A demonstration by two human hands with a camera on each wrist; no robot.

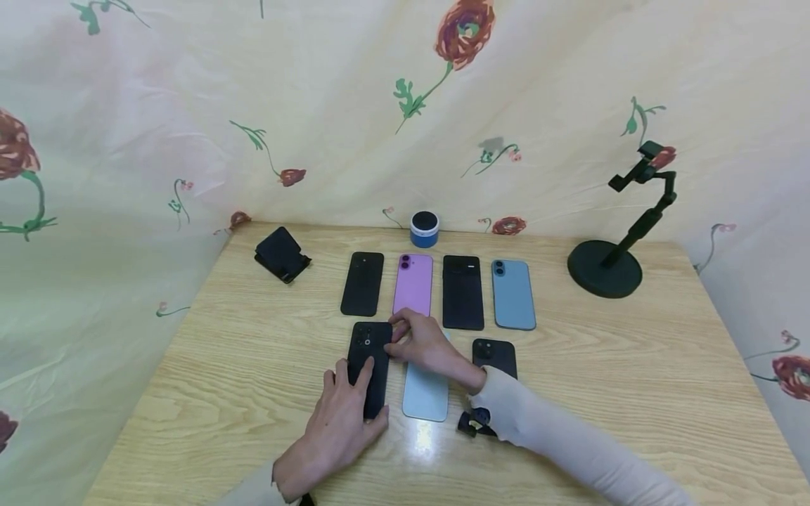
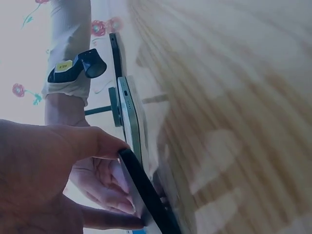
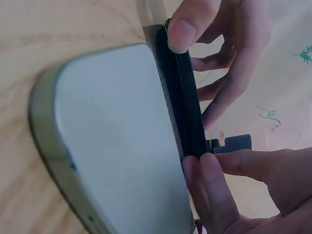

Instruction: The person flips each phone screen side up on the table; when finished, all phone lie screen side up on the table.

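A black smartphone [image 1: 376,376] lies back up in front of me, camera cluster at its far end. My left hand [image 1: 338,414] grips it, with the thumb at the near corner and fingers over its back and far-left side. At the phone's upper right edge, my right hand [image 1: 427,344] pinches it between thumb and fingers, as the right wrist view shows on the black phone's side [image 3: 192,102]. Whether the phone is fully flat on the table cannot be told. Beneath my right wrist lies a pale blue phone [image 1: 425,393], partly covered; its rounded end [image 3: 112,126] fills the right wrist view.
Behind stand a row of phones: black [image 1: 363,284], purple [image 1: 414,281], black [image 1: 463,295] and blue [image 1: 514,295]. Another dark phone [image 1: 496,355] sits partly under the right sleeve. A small blue-white speaker-like cylinder [image 1: 425,230], a folded black stand [image 1: 281,254] and a black jointed stand [image 1: 605,270] line the back.
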